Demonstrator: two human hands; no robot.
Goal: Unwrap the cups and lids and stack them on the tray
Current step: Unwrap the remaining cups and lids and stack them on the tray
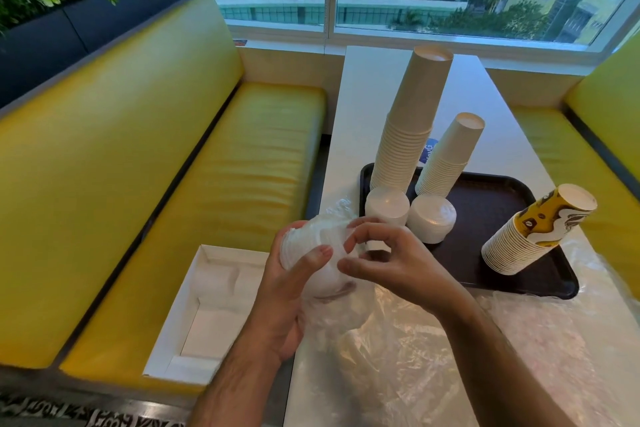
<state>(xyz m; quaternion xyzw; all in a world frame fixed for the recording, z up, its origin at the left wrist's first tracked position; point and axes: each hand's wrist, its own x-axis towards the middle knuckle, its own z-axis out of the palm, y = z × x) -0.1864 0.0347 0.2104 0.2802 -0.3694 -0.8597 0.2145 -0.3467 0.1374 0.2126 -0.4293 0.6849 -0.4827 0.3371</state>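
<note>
We are gripping the wrapped lid stack in the left hand above the table edge, near the tray — right hand pinching the film. Risk: film is tearing suddenly — lids spilling floorward.

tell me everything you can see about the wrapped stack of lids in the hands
The stack of white plastic lids is sleeved in thin, clear, crinkled wrap. It is held tilted above the table's near edge. The left hand grips it from below, thumb across it, and the right hand pinches the wrap at its upper end. Loose wrap trails beneath.
</note>
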